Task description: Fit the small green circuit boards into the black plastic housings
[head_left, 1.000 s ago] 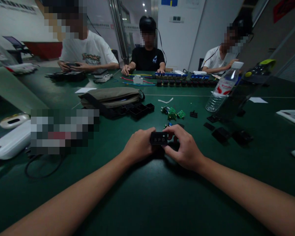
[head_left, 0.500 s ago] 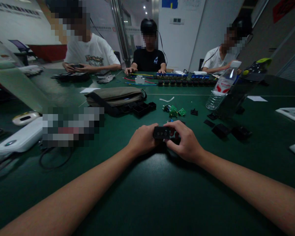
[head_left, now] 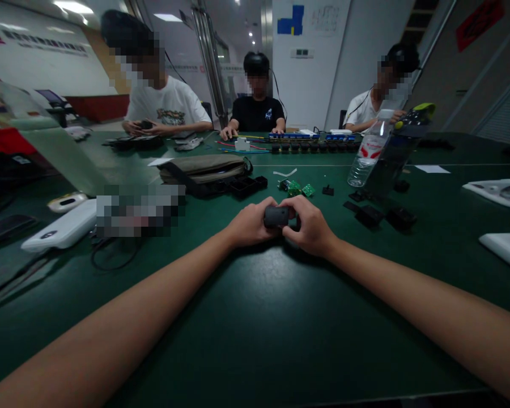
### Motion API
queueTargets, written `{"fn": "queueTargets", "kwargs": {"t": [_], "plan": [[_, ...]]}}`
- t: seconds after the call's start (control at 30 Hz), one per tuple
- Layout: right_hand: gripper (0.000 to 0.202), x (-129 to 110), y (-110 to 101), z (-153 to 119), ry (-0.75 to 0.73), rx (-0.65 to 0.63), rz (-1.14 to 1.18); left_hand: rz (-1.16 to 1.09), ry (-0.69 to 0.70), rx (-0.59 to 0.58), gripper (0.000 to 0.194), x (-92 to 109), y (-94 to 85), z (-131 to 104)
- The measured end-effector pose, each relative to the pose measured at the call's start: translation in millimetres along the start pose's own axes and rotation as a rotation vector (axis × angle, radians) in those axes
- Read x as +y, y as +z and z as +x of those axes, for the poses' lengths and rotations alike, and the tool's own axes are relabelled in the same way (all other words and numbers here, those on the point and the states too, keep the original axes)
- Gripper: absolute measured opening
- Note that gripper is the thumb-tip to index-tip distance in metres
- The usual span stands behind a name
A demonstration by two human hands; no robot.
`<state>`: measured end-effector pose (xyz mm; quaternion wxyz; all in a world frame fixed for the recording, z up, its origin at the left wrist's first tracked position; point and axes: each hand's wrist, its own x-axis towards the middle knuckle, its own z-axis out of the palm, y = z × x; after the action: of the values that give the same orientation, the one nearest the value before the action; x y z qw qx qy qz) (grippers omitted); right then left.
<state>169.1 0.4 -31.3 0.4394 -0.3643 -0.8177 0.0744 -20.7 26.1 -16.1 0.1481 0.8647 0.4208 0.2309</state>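
- Holding a small black block (head_left: 276,216) in both hands, the person has it in front of them, near the middle of the green worktop (head_left: 289,317), its dark, plain face turned toward the head camera; whether its underside touches the worktop cannot be told
- The left hand (head_left: 251,223) is curled closed around the left end of the block, its fingertips mostly hidden behind
- The right hand (head_left: 309,225) is partly closed at the other end, forefinger along the top edge and thumb at the lower corner, with a gap left between the thumb and the bent fingers
- Just beyond the hands lie green circuit boards (head_left: 294,188) in a loose cluster, with a small black part (head_left: 328,191) to their right and a thin white strip (head_left: 285,173) behind them
- Left of the boards, an open black tray (head_left: 249,187) sits against a grey-brown bag (head_left: 208,168)
- To the right, black housings (head_left: 369,216) lie near a clear water bottle (head_left: 366,156), which stands beside a dark bottle (head_left: 397,156) with a yellow-green top
- Across the worktop, a co-worker in a black shirt (head_left: 258,113) sits behind a blue row of parts (head_left: 295,136), between two others in white shirts
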Motion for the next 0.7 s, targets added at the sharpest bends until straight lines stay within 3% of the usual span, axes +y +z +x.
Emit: {"fn": "queueTargets", "kwargs": {"t": [0.37,0.57,0.7], "plan": [[0.038,1.9,4.9,-0.8,0.008,0.022,-0.05,0.083,0.021,0.012,0.028,-0.5,0.7,6.7],[0.039,12.0,-0.6,3.0,-0.054,-0.03,-0.041,0.244,0.008,-0.027,0.053,-1.1,-6.6,2.8],[0.035,19.9,-3.8,6.2,-0.074,-0.05,-0.06,0.271,0.023,-0.054,0.053,-3.5,-10.1,1.6]]}}
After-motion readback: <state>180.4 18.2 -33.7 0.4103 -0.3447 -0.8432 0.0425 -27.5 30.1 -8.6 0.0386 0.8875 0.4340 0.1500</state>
